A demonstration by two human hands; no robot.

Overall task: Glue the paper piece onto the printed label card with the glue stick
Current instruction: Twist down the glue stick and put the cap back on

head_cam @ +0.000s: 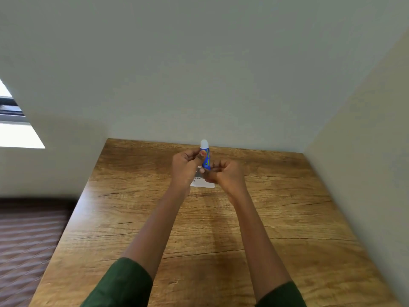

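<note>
A: Need location of glue stick (205, 157).
B: Centre of frame, just above middle. Held roughly upright over far part of desk (221, 229), white rounded cap on top, blue body below.
A: State of left hand (187, 167)?
B: Wrapped round upper blue body from frame-left, fingers curled, thumb (202, 154) pressed on front.
A: And right hand (225, 176)?
B: Curled, pinching bottom end of stick from frame-right, lower than left hand.
A: Where's label card (202, 183)?
B: Flat on desk, directly under both hands, mostly covered. White with dark print, only lower strip and some lettering visible. Cannot tell paper piece apart from card.
A: Contact between stick and card?
B: Cannot tell. Bottom end hidden by fingers.
A: Rest of scene?
B: Wood-grain desk pushed into corner of pale walls (199, 63). Bright window (13, 129) at upper left of frame. Blurred brown striped surface (26, 240) at lower left. Dark green sleeves (119, 284) at bottom edge, forearms bare.
</note>
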